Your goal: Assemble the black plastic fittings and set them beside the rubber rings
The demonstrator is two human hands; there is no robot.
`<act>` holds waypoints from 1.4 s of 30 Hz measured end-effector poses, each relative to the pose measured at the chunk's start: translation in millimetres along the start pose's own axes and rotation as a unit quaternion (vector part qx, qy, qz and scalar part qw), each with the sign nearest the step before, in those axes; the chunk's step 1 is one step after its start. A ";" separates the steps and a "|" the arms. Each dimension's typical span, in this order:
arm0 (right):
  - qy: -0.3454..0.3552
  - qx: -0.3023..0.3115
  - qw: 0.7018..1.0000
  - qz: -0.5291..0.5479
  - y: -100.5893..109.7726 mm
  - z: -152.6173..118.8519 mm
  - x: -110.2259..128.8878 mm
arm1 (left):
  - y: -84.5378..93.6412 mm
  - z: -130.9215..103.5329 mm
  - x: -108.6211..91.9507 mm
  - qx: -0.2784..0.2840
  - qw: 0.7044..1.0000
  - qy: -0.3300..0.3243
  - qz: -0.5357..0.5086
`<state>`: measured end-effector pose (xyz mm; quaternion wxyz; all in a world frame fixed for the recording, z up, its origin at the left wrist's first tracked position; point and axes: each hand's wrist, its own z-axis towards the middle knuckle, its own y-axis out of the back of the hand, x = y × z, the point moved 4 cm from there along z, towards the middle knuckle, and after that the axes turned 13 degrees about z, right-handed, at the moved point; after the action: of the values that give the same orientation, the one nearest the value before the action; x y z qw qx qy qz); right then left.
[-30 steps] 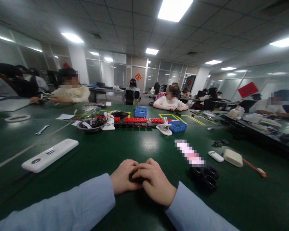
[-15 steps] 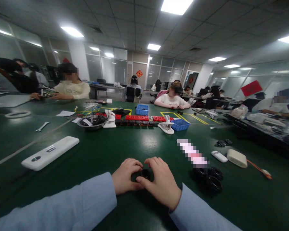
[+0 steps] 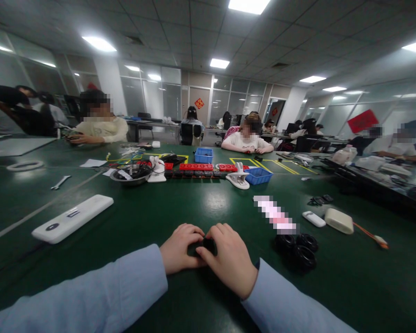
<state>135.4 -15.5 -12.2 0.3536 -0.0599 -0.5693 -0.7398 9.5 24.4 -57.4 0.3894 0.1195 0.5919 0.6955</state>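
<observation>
Near the front middle of the green table (image 3: 138, 212), my left hand (image 3: 182, 249) and my right hand (image 3: 230, 259) curl round a small black object (image 3: 209, 246) between them. Its shape is mostly hidden by the fingers, and its dark surface shows between the thumbs and forefingers. The fingertips of both hands come close together at its far side. To the right of my right hand lie several black rings (image 3: 304, 257), grouped close together.
A white power bank-like case (image 3: 72, 218) and a wrench (image 3: 60, 182) lie left. Ahead are a metal bowl (image 3: 130, 175), white clamps (image 3: 238, 176), red blocks (image 3: 201, 167) and blue baskets (image 3: 259, 175). A beige box (image 3: 339, 220) is right. People sit across the table.
Both hands have closed in slightly round the black object, their fingertips nearer each other. The view has shifted a little. A person across the table has moved their hands.
</observation>
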 end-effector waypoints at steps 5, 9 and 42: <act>0.012 0.003 1.000 -0.013 0.6 -1.6 1.4 | -0.1 0.8 -1.1 -0.002 1.000 -0.005 0.001; 0.019 0.007 1.000 -0.010 0.5 -2.2 1.0 | 0.2 0.9 -1.5 -0.001 1.000 0.000 0.002; 0.131 0.066 0.960 0.238 -9.7 3.6 -4.5 | -2.0 0.8 -0.8 0.021 1.000 -0.004 0.003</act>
<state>131.9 -9.3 -20.9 0.5944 -0.0726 -0.5347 -0.5962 11.3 24.4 -58.8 0.3870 0.1328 0.6044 0.6836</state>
